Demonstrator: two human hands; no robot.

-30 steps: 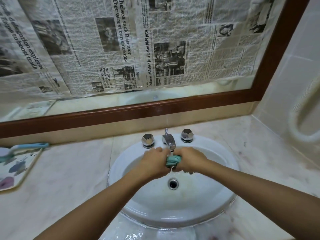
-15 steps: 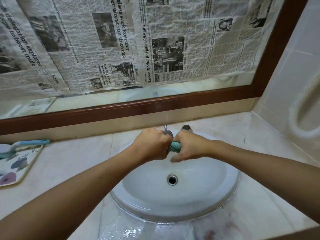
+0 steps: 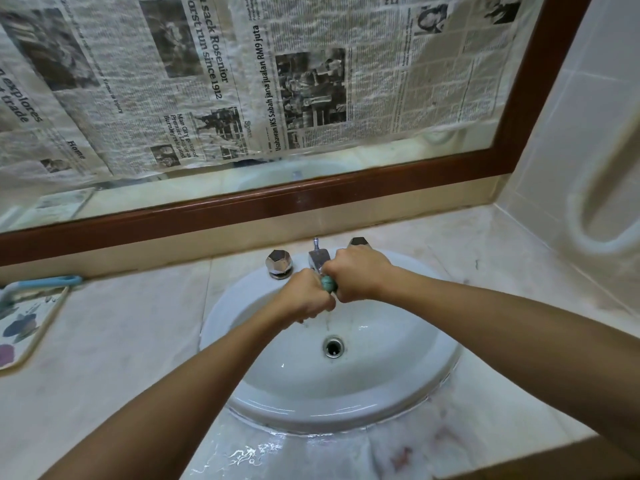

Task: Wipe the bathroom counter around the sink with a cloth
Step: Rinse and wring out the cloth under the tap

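Both hands are over the white oval sink (image 3: 433,375), just below the chrome spout (image 3: 318,258). My left hand (image 3: 304,299) and my right hand (image 3: 360,275) grip the two ends of a small teal cloth (image 3: 327,284), which is twisted tight between them. Only a short bit of the cloth shows between the fists. Water drips from it toward the drain (image 3: 333,346). The pale marble counter (image 3: 114,341) surrounds the sink.
Two chrome tap handles (image 3: 279,263) flank the spout; the right one is half hidden behind my right hand. A patterned tray with a blue-handled item (image 3: 38,284) lies at the counter's left edge. A puddle (image 3: 242,455) sits in front of the sink. A newspaper-covered mirror (image 3: 242,98) stands behind.
My hands stayed together on the cloth and kept twisting it; my left fist dropped lower than the right. Water now drips from the cloth.
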